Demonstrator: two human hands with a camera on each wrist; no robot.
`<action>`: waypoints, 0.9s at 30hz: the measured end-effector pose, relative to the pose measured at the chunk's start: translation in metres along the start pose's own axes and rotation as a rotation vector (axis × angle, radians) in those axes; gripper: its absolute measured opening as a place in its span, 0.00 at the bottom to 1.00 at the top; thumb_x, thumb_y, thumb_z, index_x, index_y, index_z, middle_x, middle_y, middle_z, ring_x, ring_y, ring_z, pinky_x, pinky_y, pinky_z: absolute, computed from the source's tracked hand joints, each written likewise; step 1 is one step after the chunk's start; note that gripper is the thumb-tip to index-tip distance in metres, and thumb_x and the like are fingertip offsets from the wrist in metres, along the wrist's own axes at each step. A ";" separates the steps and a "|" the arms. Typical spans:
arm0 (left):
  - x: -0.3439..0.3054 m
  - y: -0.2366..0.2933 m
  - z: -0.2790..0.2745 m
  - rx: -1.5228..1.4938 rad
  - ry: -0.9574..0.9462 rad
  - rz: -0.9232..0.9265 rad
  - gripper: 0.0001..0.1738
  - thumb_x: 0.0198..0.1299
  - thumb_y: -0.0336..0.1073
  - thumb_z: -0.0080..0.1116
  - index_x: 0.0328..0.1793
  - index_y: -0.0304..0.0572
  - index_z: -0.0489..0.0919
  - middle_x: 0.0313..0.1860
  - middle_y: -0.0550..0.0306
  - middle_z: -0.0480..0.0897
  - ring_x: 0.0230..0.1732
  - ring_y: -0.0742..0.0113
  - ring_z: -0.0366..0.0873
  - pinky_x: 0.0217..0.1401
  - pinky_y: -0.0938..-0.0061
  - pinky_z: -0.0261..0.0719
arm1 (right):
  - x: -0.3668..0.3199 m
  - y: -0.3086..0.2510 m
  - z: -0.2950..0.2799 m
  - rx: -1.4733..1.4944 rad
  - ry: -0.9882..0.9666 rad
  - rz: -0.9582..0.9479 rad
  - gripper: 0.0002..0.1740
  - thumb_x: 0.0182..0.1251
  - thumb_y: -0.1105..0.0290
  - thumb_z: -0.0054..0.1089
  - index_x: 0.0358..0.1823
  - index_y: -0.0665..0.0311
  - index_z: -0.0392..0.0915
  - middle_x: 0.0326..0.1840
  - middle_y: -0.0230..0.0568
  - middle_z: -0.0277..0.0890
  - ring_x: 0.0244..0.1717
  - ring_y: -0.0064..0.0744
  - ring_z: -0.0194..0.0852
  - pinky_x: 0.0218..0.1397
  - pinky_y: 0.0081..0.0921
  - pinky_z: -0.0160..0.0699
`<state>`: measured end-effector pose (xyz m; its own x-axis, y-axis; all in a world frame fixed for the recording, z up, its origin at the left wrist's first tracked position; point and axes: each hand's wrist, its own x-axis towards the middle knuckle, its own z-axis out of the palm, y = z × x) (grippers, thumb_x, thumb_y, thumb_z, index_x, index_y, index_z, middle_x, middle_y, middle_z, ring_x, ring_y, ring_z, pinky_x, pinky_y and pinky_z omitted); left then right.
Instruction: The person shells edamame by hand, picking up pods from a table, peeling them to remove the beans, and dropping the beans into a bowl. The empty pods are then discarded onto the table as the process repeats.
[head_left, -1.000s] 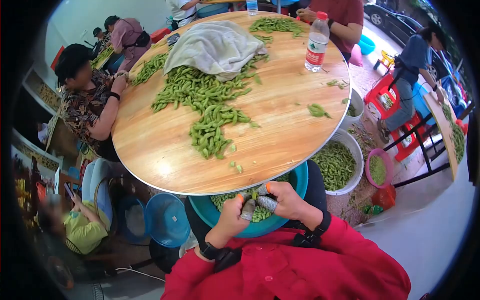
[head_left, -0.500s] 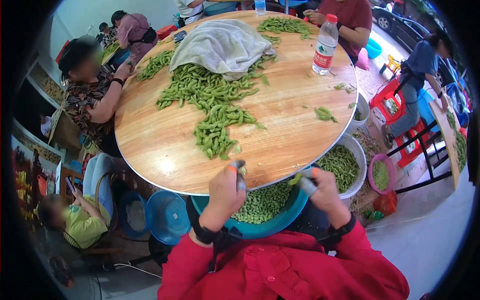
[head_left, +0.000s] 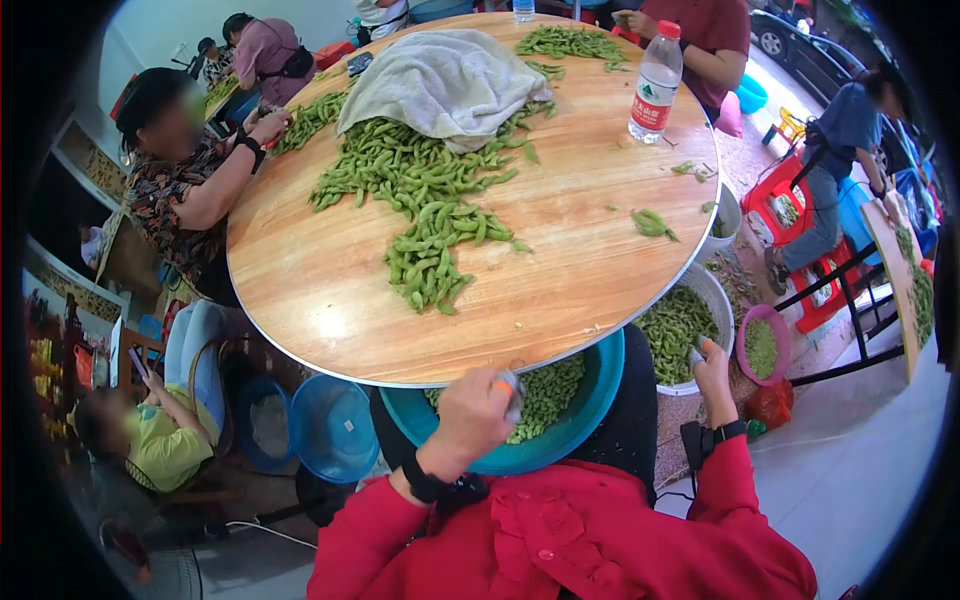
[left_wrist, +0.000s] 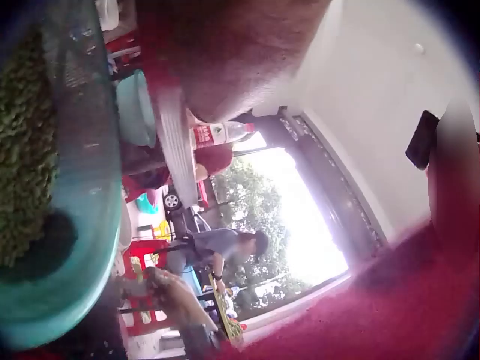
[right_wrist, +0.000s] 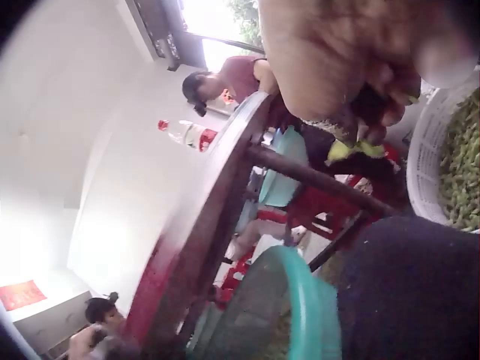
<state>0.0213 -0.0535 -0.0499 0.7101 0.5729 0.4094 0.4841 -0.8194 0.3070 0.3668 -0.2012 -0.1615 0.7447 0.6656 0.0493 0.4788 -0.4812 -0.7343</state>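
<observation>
My left hand [head_left: 475,415] hovers over the teal basin [head_left: 610,400], near the table edge, with wrapped fingertips bent forward. Shelled green beans [head_left: 550,390] lie in that basin. In the left wrist view only a blurred part of the left hand [left_wrist: 240,60] shows at the top, and I cannot tell whether it holds anything. Off to the right, my right hand [head_left: 714,375] is at the rim of a white basket [head_left: 722,300] full of green pods [head_left: 675,325]. Its fingers curl round a yellow-green pod husk [right_wrist: 345,152] in the right wrist view.
The round wooden table [head_left: 570,270] bears heaped pods [head_left: 430,250], a grey cloth [head_left: 445,85] and a water bottle [head_left: 656,85]. Blue basins [head_left: 335,425] stand at left, a pink basin [head_left: 763,345] at right. Other people sit around the table, one at the left [head_left: 170,190].
Both hands met over the basin a second ago, then parted. The right hand has swung right to the white basket; the left has dropped back from the table edge over the basin.
</observation>
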 end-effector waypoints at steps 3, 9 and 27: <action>-0.011 0.006 -0.009 -0.083 0.020 0.189 0.13 0.36 0.31 0.59 0.33 0.43 0.77 0.30 0.55 0.76 0.28 0.57 0.75 0.28 0.67 0.73 | 0.005 0.003 0.001 -0.182 0.009 0.042 0.09 0.43 0.80 0.52 0.30 0.74 0.70 0.20 0.54 0.71 0.25 0.48 0.73 0.27 0.35 0.67; 0.007 -0.011 -0.038 -0.265 0.103 -0.004 0.16 0.36 0.20 0.53 0.36 0.39 0.77 0.27 0.53 0.77 0.29 0.57 0.76 0.32 0.68 0.74 | 0.003 -0.004 -0.002 -0.237 -0.014 -0.071 0.08 0.41 0.80 0.52 0.28 0.72 0.71 0.24 0.57 0.72 0.32 0.55 0.73 0.35 0.39 0.69; 0.045 -0.075 -0.044 -0.901 0.129 -0.679 0.08 0.51 0.24 0.56 0.39 0.33 0.76 0.31 0.56 0.79 0.29 0.71 0.76 0.29 0.81 0.73 | -0.045 -0.183 0.008 0.381 -0.510 -0.345 0.12 0.54 0.74 0.57 0.40 0.68 0.77 0.31 0.41 0.77 0.33 0.27 0.73 0.37 0.22 0.71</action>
<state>-0.0058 0.0349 -0.0167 0.3578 0.9338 -0.0079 0.1677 -0.0559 0.9843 0.2420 -0.1386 -0.0344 0.2260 0.9718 0.0669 0.3825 -0.0254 -0.9236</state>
